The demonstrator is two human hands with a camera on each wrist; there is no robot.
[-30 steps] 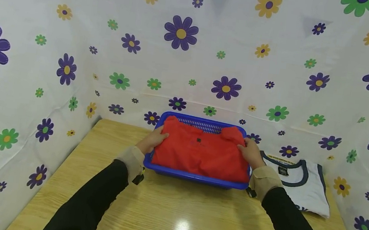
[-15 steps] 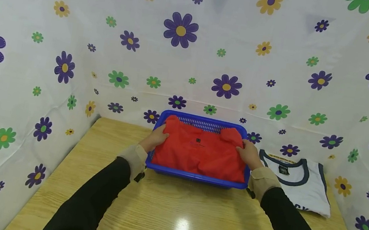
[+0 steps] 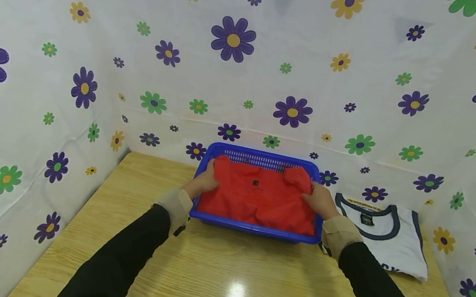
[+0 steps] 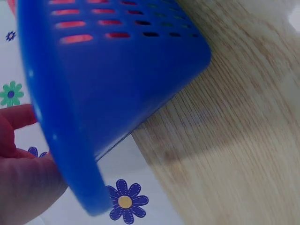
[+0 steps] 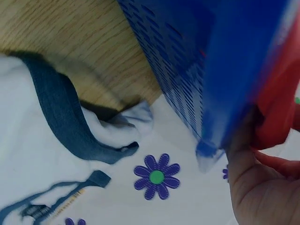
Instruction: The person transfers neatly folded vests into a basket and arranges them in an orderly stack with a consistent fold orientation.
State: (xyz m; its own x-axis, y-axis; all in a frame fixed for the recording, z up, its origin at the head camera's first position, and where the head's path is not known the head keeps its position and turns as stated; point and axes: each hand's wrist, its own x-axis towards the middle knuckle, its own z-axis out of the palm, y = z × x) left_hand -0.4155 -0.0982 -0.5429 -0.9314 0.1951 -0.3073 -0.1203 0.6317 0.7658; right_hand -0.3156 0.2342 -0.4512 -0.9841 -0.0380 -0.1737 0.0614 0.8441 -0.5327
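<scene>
Left hand [image 3: 203, 183], grip unclear; right hand [image 3: 321, 200] pinches the red shirt [image 3: 253, 201]; near the desk's [image 3: 185, 272] far edge, uneven tugging could rumple it against the blue basket [image 3: 254, 229]

A blue plastic basket [image 3: 254, 230] sits a little below the middle of the head view, rectangular, its long sides running across the frame, its smooth rim rounded at the corners. Small slots pierce its walls in rows. Inside lies a red garment [image 3: 254, 198], spread over most of the basket's width, its cloth softly creased. Near its upper middle is a small dark square, with faint marks beneath, too small to read. Its upper right corner is bunched. In the left wrist view, red shows through slots at the upper left.
</scene>
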